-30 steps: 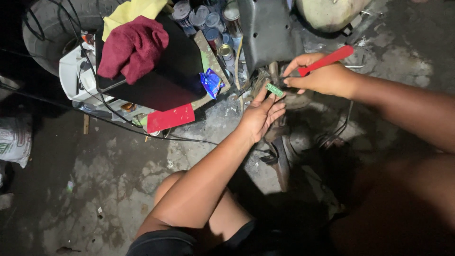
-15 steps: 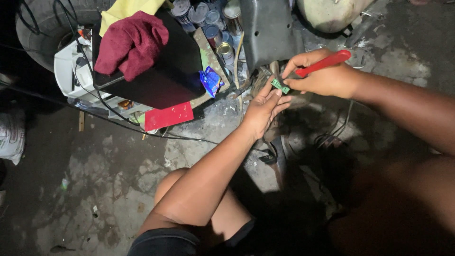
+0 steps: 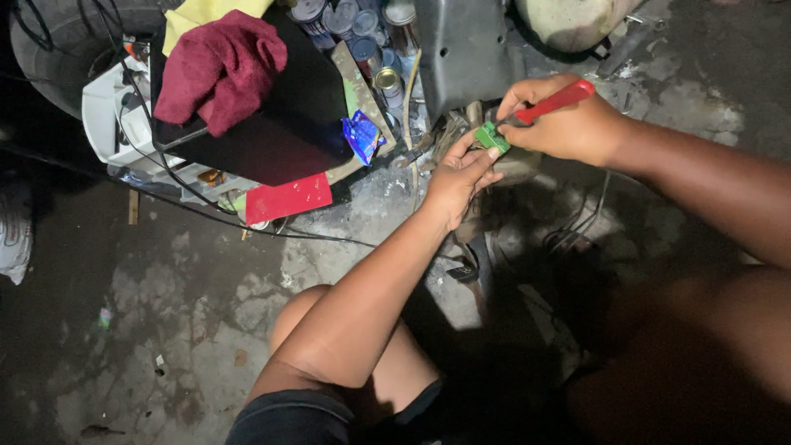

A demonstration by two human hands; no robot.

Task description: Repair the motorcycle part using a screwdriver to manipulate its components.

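Observation:
My left hand (image 3: 460, 176) pinches a small green part (image 3: 491, 138) between thumb and fingertips, low against a grey machine body (image 3: 465, 51). My right hand (image 3: 560, 124) grips a red-handled tool (image 3: 554, 102), probably a screwdriver, with its tip pointing at the green part. Both hands meet just below the grey body. The tool's tip is hidden behind my fingers.
A maroon rag (image 3: 218, 70) and yellow cloth (image 3: 212, 12) lie on a black board (image 3: 280, 124) at the upper left. Several cans (image 3: 354, 25) stand behind it. A red card (image 3: 288, 199), a blue packet (image 3: 363, 136), black cables (image 3: 206, 213) and a tyre (image 3: 58, 49) crowd the cracked concrete floor (image 3: 165, 313).
Both hands have stayed together at the green part; my left fingers have shifted slightly on it. The view has drifted a little.

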